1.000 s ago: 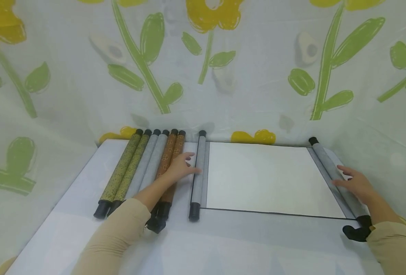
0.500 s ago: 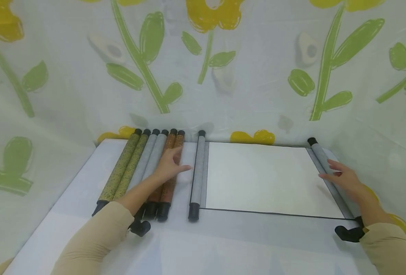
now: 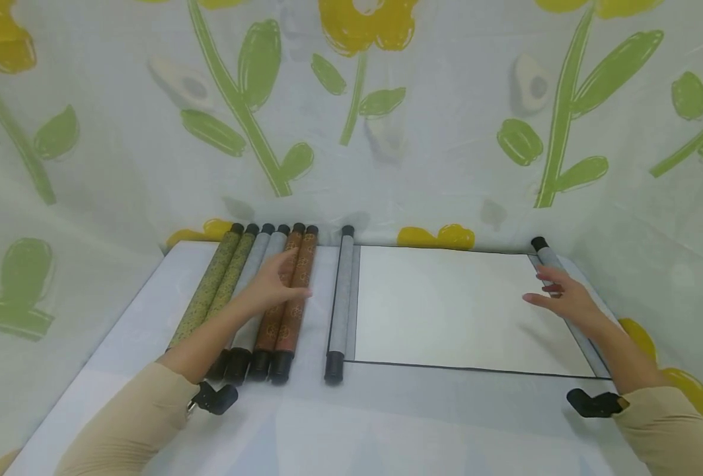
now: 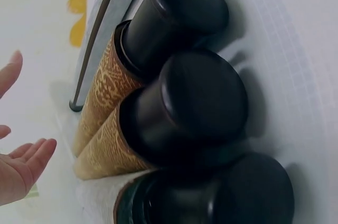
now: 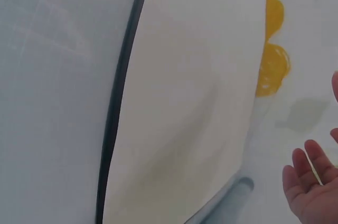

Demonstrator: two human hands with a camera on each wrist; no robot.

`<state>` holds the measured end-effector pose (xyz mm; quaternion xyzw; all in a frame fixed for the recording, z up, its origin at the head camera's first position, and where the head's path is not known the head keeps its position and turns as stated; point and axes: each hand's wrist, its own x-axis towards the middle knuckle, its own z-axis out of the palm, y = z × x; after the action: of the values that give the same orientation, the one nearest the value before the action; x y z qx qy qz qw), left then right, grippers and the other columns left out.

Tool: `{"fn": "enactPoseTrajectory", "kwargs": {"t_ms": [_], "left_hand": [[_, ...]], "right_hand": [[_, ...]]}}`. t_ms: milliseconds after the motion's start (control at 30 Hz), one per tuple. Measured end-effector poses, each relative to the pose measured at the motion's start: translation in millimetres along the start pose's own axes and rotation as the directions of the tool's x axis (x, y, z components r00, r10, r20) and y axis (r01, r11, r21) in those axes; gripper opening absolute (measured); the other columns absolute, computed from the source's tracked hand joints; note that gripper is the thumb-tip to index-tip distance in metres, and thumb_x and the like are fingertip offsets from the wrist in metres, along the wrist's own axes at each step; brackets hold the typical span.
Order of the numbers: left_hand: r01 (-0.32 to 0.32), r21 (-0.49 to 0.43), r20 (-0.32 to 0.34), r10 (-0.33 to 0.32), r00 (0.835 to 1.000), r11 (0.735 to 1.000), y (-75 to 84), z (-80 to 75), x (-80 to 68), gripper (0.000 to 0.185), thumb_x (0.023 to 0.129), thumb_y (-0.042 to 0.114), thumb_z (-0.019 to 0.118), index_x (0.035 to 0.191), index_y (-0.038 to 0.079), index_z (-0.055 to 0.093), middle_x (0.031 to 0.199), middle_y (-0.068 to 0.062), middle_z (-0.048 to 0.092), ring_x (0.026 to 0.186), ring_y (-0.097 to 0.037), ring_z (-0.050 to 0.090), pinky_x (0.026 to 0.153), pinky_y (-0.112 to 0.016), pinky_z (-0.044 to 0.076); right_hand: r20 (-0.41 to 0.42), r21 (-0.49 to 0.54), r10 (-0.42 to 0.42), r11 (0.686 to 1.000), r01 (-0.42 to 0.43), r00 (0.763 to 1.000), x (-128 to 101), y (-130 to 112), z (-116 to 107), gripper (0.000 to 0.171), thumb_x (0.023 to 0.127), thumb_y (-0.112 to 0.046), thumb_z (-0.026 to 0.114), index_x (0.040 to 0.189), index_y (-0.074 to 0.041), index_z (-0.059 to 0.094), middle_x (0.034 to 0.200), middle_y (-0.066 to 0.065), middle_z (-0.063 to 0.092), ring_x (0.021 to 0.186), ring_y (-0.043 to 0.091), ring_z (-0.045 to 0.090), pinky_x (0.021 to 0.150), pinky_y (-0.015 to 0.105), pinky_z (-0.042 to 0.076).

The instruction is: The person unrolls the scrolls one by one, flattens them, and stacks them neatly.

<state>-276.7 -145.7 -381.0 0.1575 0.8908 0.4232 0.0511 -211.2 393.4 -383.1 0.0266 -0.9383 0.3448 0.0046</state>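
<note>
Backdrop: we are looking at a flower-printed cloth [image 3: 387, 132] that is hanging behind and beside the worktop [image 3: 387, 423].
Worktop: it is lying pale and flat, and it is carrying all the scrolls.
Open scroll: the unrolled scroll [image 3: 452, 307] is lying spread on the right half of the worktop, with its blank white sheet facing up and a dark edge line running along the near side. The right wrist view [image 5: 185, 102] is showing the same sheet and its dark border.
Left roller: the grey roller [image 3: 341, 297] is lying along the left edge of the sheet, with its black cap pointing toward us.
Right roller: the other grey roller [image 3: 583, 340] is lying along the right edge of the sheet.
Rolled scrolls: six rolled scrolls [image 3: 250, 297] are lying side by side on the left, two green, two grey and two brown. In the left wrist view their black end caps [image 4: 200, 102] are showing very near.
Left hand: our left hand [image 3: 274, 284] is hovering over the grey and brown rolls with relaxed fingers, grasping nothing; we cannot tell if it is touching them.
Right hand: our right hand [image 3: 559, 297] is staying released with spread fingers, above the right edge of the sheet, just beside the right roller.
</note>
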Motion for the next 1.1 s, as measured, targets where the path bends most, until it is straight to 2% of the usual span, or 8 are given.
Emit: {"fn": "enactPoseTrajectory", "kwargs": {"t_ms": [100,200,500,567,633,767,1100], "left_hand": [[-0.001,0.031,-0.002,0.001,1.0,1.0,-2.8,-4.7,-2.4,0.097,0.075,0.029,0.079,0.149,0.003,0.021,0.152,-0.022,0.022,0.135,-0.043,0.027,0.104,-0.057,0.031],[0.0,0.053,-0.006,0.0,1.0,0.999,-5.9,-8.2,-3.5,0.098,0.075,0.028,0.08,0.149,0.002,0.021,0.152,-0.023,0.022,0.135,-0.044,0.027,0.105,-0.057,0.03],[0.053,0.079,0.016,-0.055,0.998,0.995,-14.4,-8.4,-4.5,0.099,0.076,0.026,0.079,0.149,0.001,0.018,0.152,-0.025,0.02,0.133,-0.046,0.029,0.102,-0.058,0.033],[0.057,0.084,0.01,-0.058,0.998,0.995,-15.7,-7.5,-5.5,0.099,0.075,0.026,0.079,0.149,-0.001,0.019,0.151,-0.026,0.021,0.132,-0.046,0.03,0.102,-0.058,0.033],[0.053,0.087,0.005,-0.054,0.999,0.995,-17.6,-6.5,-5.6,0.098,0.075,0.027,0.079,0.148,-0.002,0.02,0.15,-0.027,0.022,0.132,-0.047,0.029,0.102,-0.059,0.033],[0.062,0.097,0.004,-0.063,0.998,0.993,-21.2,-4.7,-3.5,0.098,0.076,0.028,0.079,0.148,-0.003,0.02,0.15,-0.028,0.022,0.133,-0.048,0.027,0.103,-0.06,0.03],[0.116,0.161,0.025,-0.122,0.992,0.98,-25.3,1.3,3.6,0.104,0.074,0.033,0.08,0.148,-0.004,0.016,0.15,-0.03,0.021,0.137,-0.048,0.018,0.107,-0.06,0.024]], "right_hand": [[-0.009,-0.012,-0.024,1.0,0.024,1.0,4.4,-1.0,5.8,0.078,0.09,-0.031,0.063,0.148,0.0,0.02,0.141,0.033,0.034,0.118,0.048,0.041,0.086,0.055,0.045],[-0.008,0.009,-0.037,0.999,0.037,0.999,8.8,-3.5,12.8,0.078,0.09,-0.032,0.063,0.149,-0.002,0.021,0.141,0.031,0.036,0.118,0.044,0.043,0.084,0.046,0.047],[0.038,0.076,-0.045,0.996,0.042,0.998,15.2,-28.7,33.6,0.077,0.089,-0.033,0.065,0.149,-0.006,0.024,0.142,0.027,0.037,0.119,0.04,0.044,0.08,0.025,0.045],[0.045,0.083,-0.055,0.995,0.051,0.997,17.5,-34.1,39.0,0.077,0.089,-0.032,0.065,0.149,-0.006,0.025,0.142,0.027,0.037,0.119,0.04,0.044,0.083,0.029,0.047],[0.052,0.082,-0.062,0.995,0.057,0.997,21.1,-38.7,44.9,0.077,0.089,-0.033,0.065,0.149,-0.006,0.026,0.142,0.027,0.037,0.119,0.04,0.045,0.087,0.038,0.048],[0.071,0.086,-0.087,0.993,0.08,0.994,30.2,-48.1,55.7,0.077,0.088,-0.034,0.066,0.148,-0.006,0.028,0.142,0.026,0.037,0.119,0.04,0.045,0.095,0.053,0.043],[0.094,0.108,-0.135,0.986,0.125,0.986,50.4,-80.5,77.2,0.074,0.086,-0.033,0.069,0.146,-0.008,0.034,0.142,0.021,0.041,0.119,0.038,0.046,0.1,0.052,0.039]]}}
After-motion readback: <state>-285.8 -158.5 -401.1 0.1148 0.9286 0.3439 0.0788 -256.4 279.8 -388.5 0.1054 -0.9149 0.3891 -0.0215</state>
